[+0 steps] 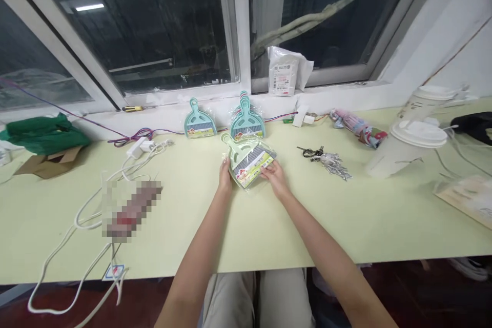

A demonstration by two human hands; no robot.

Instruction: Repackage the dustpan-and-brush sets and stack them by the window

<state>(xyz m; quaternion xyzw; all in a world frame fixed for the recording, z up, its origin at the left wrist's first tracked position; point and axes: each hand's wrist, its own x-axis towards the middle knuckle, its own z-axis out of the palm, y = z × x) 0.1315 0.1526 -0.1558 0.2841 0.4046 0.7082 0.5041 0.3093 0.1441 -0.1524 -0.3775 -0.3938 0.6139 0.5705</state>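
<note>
A light green dustpan-and-brush set point(248, 158) in clear wrap is held tilted above the table's middle. My left hand point(225, 174) grips its left edge, and my right hand point(274, 174) pinches its lower right side near the label. Behind it, several teal dustpan sets point(246, 119) stand stacked against the wall below the window. Another teal set point(200, 122) leans on the wall to their left.
Keys point(333, 161) lie right of my hands, near a folded umbrella point(358, 127) and white cups point(402, 148). White cables point(90, 224) spread over the left side, beside a blurred object point(134, 210). A green bag point(46, 133) rests on cardboard point(54, 162).
</note>
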